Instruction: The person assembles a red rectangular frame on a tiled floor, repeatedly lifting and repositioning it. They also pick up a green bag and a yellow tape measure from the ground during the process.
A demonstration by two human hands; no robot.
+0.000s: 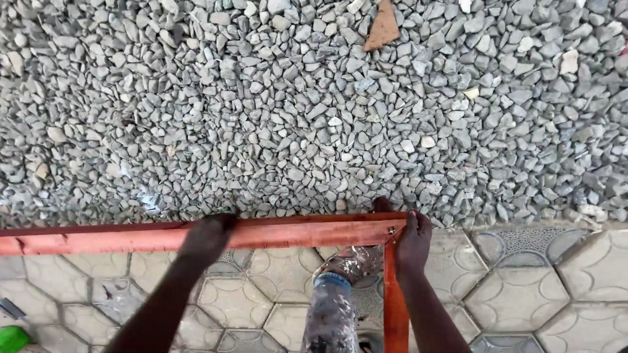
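Left hand (208,236) laid over the long horizontal rail of a red-painted wooden frame (294,233), fingers wrapped on it, apparently gripping, though shadow hides the fingertips. Right hand (413,242) closed around the frame's corner, where the horizontal rail meets an upright one running down toward the bottom edge. Frame lying at the border of a grey crushed-stone pile (314,104) and patterned paving blocks (523,287). Paint-spattered trouser leg and shoe (340,287) just beneath the corner. Brown cardboard scrap (383,27) resting on the stones.
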